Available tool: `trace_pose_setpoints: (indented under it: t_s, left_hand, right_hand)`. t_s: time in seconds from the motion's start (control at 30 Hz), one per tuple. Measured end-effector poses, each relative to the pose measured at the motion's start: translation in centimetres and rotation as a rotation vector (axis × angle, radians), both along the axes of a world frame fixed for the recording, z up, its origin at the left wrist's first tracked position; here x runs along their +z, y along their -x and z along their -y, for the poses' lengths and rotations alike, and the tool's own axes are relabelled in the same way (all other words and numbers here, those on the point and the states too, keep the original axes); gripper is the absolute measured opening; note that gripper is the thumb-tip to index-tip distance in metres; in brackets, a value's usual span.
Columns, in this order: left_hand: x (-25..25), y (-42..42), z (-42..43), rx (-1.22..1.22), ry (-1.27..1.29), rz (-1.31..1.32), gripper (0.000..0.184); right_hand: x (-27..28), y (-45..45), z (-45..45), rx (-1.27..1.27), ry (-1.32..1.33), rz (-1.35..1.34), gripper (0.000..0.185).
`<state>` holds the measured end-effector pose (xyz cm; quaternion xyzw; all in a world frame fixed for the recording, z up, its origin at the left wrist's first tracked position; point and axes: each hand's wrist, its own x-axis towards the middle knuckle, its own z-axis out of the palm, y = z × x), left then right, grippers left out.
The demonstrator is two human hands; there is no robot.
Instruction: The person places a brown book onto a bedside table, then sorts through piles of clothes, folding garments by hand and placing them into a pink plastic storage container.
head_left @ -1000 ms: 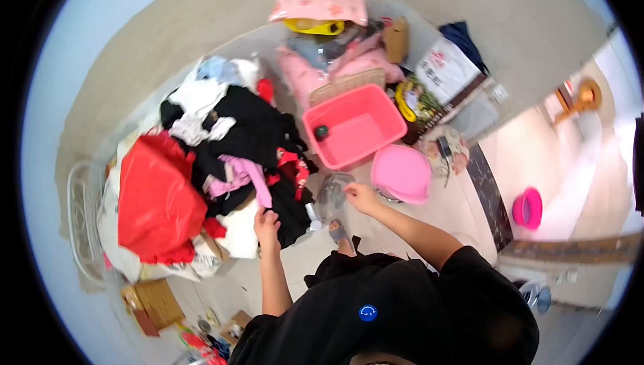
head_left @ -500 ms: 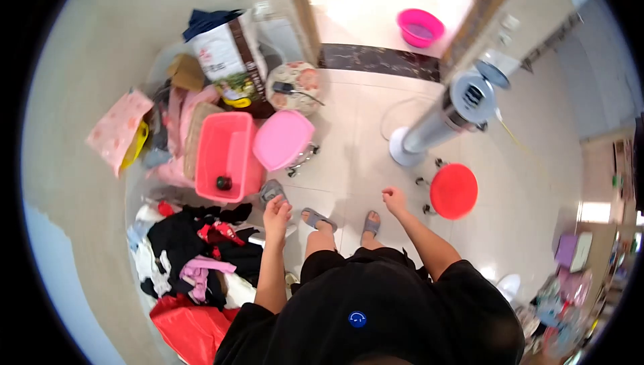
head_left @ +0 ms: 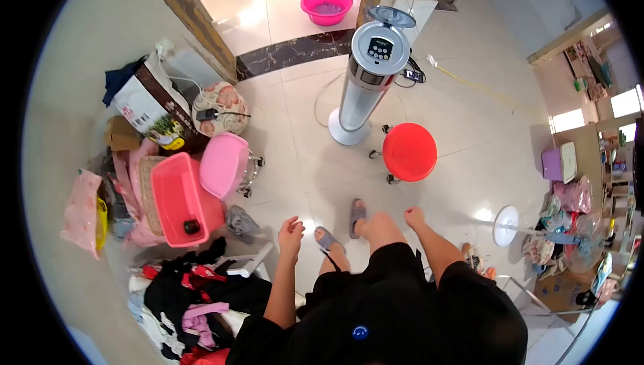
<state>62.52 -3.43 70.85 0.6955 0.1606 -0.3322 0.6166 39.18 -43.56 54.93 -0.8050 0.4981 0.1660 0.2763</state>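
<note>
My left hand (head_left: pixel 290 236) hangs in front of me over the tiled floor, its fingers loosely bent and apart, holding nothing. To its left are a grey cloth-like item (head_left: pixel 243 224) on the floor and a white frame (head_left: pixel 253 262) beside a heap of clothes (head_left: pixel 178 301). My right hand (head_left: pixel 414 217) is curled closed, with nothing visible in it. Nearest to it is a red round stool (head_left: pixel 409 152) on wheels, farther forward. Behind that stool stands a tall grey tower fan-like appliance (head_left: pixel 365 83) with a button panel and a raised lid.
A pink stool (head_left: pixel 223 164) and a pink tub (head_left: pixel 176 197) with a small dark object stand left. Beyond the dark threshold (head_left: pixel 295 54) is a bright pink basin (head_left: pixel 327 7). A yellow cord (head_left: pixel 453 75) crosses the floor. A white standing fan (head_left: pixel 506 226) is at right.
My view has turned right and my feet have stepped, so the appliance and red stool now appear nearer the middle. The standing fan has come into view. Both hands remain without a visible object.
</note>
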Motion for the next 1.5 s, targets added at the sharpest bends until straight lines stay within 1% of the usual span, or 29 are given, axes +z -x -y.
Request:
trace_pose_setpoints:
  t_s: [0.07,0.17,0.2,0.27,0.33,0.37,0.4,0.5,0.53,0.57,0.6,0.67,0.83,0.97,1.17,1.27,1.3,1.37,1.47,1.5]
  left_hand:
    - [-2.3,2.5,0.6,0.035,-0.017,-0.025,0.036]
    - [-4.6,6.2,2.7,0.103,-0.072,-0.117,0.035]
    - [-6.1,7.3,3.7,0.110,-0.093,-0.140,0.034]
    - [-10.4,9.0,6.3,0.131,-0.129,-0.186,0.033]
    - [-14.7,10.8,9.5,0.153,-0.066,-0.164,0.031]
    - [-16.8,11.4,11.4,0.155,-0.034,-0.152,0.030]
    - [-18.2,12.0,13.5,0.193,-0.002,-0.213,0.035]
    - [-22.4,15.1,18.0,0.226,0.107,-0.290,0.030]
    - [-21.8,15.0,19.6,0.215,0.093,-0.329,0.030]
    - [-19.9,14.3,21.3,0.203,0.076,-0.367,0.031]
    - [-19.2,14.0,22.0,0.188,0.061,-0.406,0.031]
    - [-20.5,15.4,21.6,0.166,0.037,-0.437,0.032]
    - [-20.7,15.6,19.3,0.155,-0.008,-0.447,0.033]
    - [-23.5,16.0,16.9,0.208,-0.014,-0.452,0.035]
    - [-24.3,15.4,14.9,0.258,-0.013,-0.446,0.036]
    - [-23.8,15.3,13.9,0.271,0.004,-0.432,0.035]
    - [-23.5,15.2,13.6,0.268,0.013,-0.422,0.034]
    - [-22.6,15.0,12.5,0.288,0.012,-0.410,0.032]
    - [-22.0,15.3,9.8,0.320,0.015,-0.391,0.029]
    - [-21.0,14.4,9.5,0.330,0.022,-0.381,0.027]
  right_hand:
    - [-1.5,-1.1,1.4,0.036,0.008,-0.039,0.024]
    - [-3.9,-5.0,4.3,0.039,-0.096,-0.128,0.036]
    - [-5.8,-6.1,5.2,0.066,-0.068,-0.100,0.041]
    - [-11.7,-7.8,7.7,0.126,-0.010,-0.044,0.054]
    - [-17.2,-10.1,10.5,0.135,-0.066,-0.048,0.068]
    - [-19.4,-11.0,11.7,0.151,-0.035,-0.057,0.073]
    - [-21.0,-12.1,12.9,0.171,0.001,-0.066,0.078]
    - [-20.7,-14.0,14.5,0.193,-0.041,-0.211,0.089]
    - [-21.3,-14.0,14.7,0.208,-0.068,-0.259,0.092]
    - [-22.0,-13.9,14.4,0.221,-0.098,-0.305,0.095]
    - [-22.8,-13.7,13.8,0.238,-0.068,-0.298,0.099]
    - [-23.4,-12.8,12.2,0.279,-0.007,-0.290,0.105]
    - [-23.2,-12.3,8.0,0.308,-0.040,-0.346,0.109]
    - [-22.4,-11.3,1.7,0.366,-0.128,-0.382,0.112]
    - [-20.0,-10.1,-8.2,0.626,-0.305,-0.355,0.110]
    - [-20.9,-9.7,-12.2,0.723,-0.418,-0.271,0.104]
    - [-21.1,-9.6,-12.8,0.717,-0.481,-0.195,0.086]
    - [-25.2,-8.6,-13.4,0.790,-0.650,-0.058,0.061]
    - [-18.9,-12.6,-11.5,0.489,-0.562,0.241,0.038]
    - [-17.1,-13.6,-10.3,0.451,-0.486,0.291,0.035]
